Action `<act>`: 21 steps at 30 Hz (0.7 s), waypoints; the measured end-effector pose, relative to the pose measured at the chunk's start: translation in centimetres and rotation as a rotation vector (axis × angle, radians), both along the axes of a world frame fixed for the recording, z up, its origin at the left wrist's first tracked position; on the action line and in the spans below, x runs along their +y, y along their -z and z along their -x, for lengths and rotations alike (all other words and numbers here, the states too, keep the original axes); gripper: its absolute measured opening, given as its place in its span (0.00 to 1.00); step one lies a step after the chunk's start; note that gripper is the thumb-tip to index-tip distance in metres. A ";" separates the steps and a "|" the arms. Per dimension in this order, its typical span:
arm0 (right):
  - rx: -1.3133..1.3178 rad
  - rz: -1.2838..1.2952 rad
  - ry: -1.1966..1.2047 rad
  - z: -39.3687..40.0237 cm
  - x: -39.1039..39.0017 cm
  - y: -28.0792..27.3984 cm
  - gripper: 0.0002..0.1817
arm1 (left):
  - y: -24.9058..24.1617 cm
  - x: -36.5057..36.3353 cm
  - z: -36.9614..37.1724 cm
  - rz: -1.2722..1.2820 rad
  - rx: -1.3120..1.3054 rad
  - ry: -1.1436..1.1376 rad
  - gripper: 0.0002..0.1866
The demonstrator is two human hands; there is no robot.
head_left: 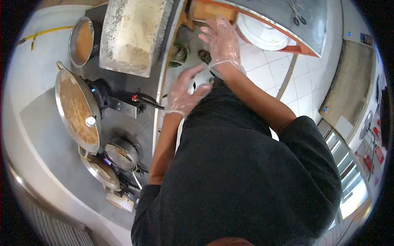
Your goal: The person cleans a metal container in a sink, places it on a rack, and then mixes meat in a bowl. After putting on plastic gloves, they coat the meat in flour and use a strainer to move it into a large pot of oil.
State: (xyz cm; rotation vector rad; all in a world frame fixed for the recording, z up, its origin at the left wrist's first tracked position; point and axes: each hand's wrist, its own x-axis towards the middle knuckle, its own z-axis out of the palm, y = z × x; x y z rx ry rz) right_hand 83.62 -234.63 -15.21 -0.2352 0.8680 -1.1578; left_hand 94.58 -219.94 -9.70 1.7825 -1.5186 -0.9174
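Note:
Both hands wear clear plastic gloves and are in front of my black shirt, over the gap between two work surfaces. My left hand (pixel 184 93) is open, its fingers stretched out and its thumb apart, with nothing in it. Farther forward and to the right, my right hand (pixel 224 43) is also open and holds nothing, its fingers spread. Nearest to my left hand on the left counter is a large metal tray (pixel 154 57) with pale, flour-like powder in it. A round white lid or tub (pixel 262 32) lies close to my right hand, on an orange-edged lower shelf.
On the left, a wide wok (pixel 99 143) of bubbling brown oil sits on a burner. Nearby are a metal bowl (pixel 74 51) of orange-brown liquid, a wire strainer (pixel 133 158) and a smaller pan (pixel 96 176). Scissors (pixel 301 18) lie on the grey right-hand tabletop (pixel 271 6).

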 end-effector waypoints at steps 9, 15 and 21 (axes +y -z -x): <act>0.161 0.132 0.181 14.1 5.6 -5.1 0.43 | -2.1 0.1 15.2 0.058 0.504 -0.004 0.17; 0.184 0.194 0.288 23.4 9.6 -6.4 0.44 | -5.8 1.1 22.6 0.102 0.497 0.268 0.08; 0.196 0.259 0.354 33.6 7.1 -7.3 0.45 | -5.9 -1.1 28.8 0.118 0.332 0.513 0.08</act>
